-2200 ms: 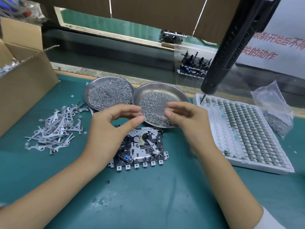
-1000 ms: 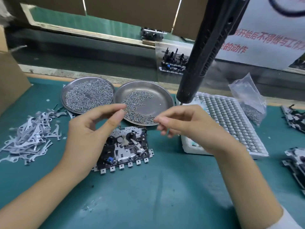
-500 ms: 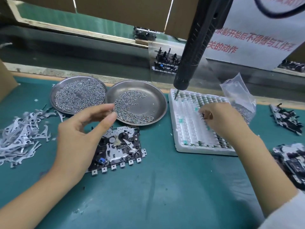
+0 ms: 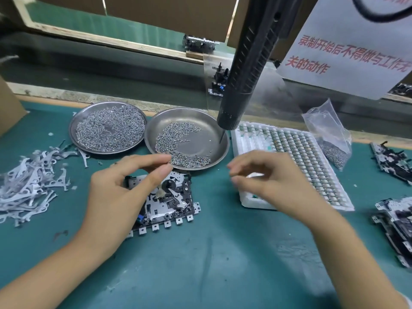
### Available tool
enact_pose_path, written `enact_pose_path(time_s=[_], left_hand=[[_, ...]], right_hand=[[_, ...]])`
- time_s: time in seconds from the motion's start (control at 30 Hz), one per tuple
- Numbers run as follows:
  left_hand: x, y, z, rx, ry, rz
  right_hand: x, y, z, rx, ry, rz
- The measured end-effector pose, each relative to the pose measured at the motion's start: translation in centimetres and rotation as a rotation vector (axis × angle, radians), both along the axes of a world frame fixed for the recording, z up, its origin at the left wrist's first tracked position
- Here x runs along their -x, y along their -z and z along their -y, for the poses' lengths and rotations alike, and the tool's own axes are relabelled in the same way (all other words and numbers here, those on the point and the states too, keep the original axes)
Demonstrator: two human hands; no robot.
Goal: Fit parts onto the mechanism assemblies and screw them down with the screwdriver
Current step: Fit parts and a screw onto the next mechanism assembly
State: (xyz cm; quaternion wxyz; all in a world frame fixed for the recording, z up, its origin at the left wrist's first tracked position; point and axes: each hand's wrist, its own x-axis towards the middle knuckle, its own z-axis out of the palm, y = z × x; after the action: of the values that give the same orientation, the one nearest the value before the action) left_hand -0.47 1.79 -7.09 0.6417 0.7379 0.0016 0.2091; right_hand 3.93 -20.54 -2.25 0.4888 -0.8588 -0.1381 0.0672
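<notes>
A black and silver mechanism assembly [image 4: 169,201] lies flat on the green mat. My left hand [image 4: 118,192] hovers over its left half, thumb and forefinger curved with a small gap and nothing visible between them. My right hand [image 4: 274,186] is blurred, just right of the assembly and over the near-left corner of the white tray [image 4: 252,202]. Its fingertips are drawn together, and I cannot see whether they hold a part. The black electric screwdriver [image 4: 247,70] hangs from above, untouched, with its bit over the right steel dish [image 4: 200,148].
A second steel dish [image 4: 71,132] full of screws stands at the left. Stamped metal levers [image 4: 26,186] are piled further left. A plastic bag of screws [image 4: 330,134] and more assemblies [image 4: 392,161] lie at the right. A cardboard box [image 4: 9,108] is at the left edge.
My right hand has come back from the white tray toward the assembly. My left hand has stayed over the assembly. The view has shifted slightly left.
</notes>
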Motion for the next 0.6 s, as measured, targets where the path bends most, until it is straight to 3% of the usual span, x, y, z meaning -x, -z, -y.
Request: enact_pose_path(time_s=[0.13,0.27,0.6], left_hand=[[0.2,0.0,0.2,-0.066,0.017,0.011],[0.2,0.0,0.2,-0.081,0.037,0.01],[0.2,0.3,0.1,-0.16,0.045,0.037]], right_hand=[[1.3,1.7,-4.3,-0.359,-0.099,-0.198],[1.4,2.7,-5.9,-0.592,-0.031,-0.277],[1.5,3.5,-6.1,-0.658,0.022,-0.243]])
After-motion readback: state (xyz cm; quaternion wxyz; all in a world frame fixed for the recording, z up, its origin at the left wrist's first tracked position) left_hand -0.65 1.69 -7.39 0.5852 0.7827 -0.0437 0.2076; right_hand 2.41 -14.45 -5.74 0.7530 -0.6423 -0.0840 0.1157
